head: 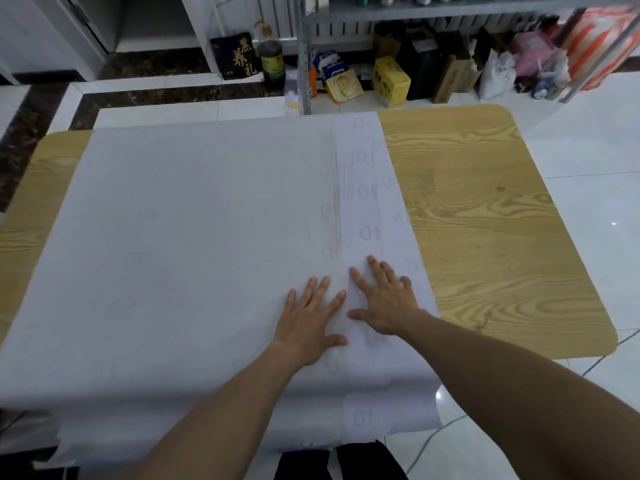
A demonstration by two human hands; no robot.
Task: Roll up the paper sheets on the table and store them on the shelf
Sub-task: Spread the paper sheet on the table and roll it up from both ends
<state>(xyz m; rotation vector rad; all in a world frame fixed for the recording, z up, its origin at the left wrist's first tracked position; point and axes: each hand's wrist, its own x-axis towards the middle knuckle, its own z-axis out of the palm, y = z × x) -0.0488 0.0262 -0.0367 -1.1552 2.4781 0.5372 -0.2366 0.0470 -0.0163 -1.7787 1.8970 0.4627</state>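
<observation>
Left grip (311,323) and right grip (388,303) press, fingers spread flat, on the large white paper sheet (190,237). Its right edge runs away from the person, just beside the right grip.

One left hand (311,323), one right hand (384,303), one wooden table (485,220), one yellow box (391,81), one dark bottle (272,62).

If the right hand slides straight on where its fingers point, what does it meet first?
Nothing, it seems: the right hand lies flat on the paper sheets, and ahead is only flat paper up to the far edge of the table, as far as this view shows.
</observation>
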